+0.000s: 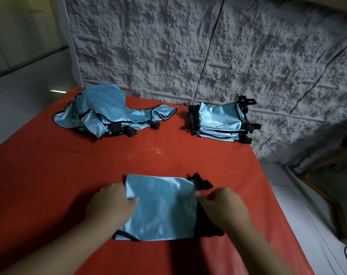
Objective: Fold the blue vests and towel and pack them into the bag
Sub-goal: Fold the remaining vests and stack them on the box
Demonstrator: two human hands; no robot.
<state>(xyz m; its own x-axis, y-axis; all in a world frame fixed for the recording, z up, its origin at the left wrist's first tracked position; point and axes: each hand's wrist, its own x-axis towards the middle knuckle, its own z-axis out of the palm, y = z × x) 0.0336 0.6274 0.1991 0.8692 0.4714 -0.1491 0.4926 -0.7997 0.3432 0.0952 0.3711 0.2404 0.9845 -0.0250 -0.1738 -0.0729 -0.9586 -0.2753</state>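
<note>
1. The left hand (109, 205) grips the left edge of the folded vest (160, 207). Its thumb lies on top of the fabric; the other fingers curl at the edge, their tips hidden under the cloth.
2. The right hand (224, 209) sits at the right edge of the same vest, fingers bent toward the fabric. The fingertips are blurred, so whether they pinch the edge or only touch it cannot be told.
3. The folded vest lies flat on the near centre of the worktop (49, 175), between both hands. Black straps (200, 183) protrude at its far right corner; dark material under the right hand is hard to make out.
4. Count: one vest in hand, one loose pile, one stack.
5. The loose pile of unfolded vests (109, 112) lies at the far left of the worktop. How many garments it holds cannot be counted, as the layers overlap.
6. The stack of folded vests (220, 124) stands at the far right, near the textured wall (188, 46). Several layers show at its edge; the exact number is unclear.
7. The worktop carries a red cover; its near edge and left side are cut off by the frame.
8. Both forearms enter from the bottom, cut off.
</note>
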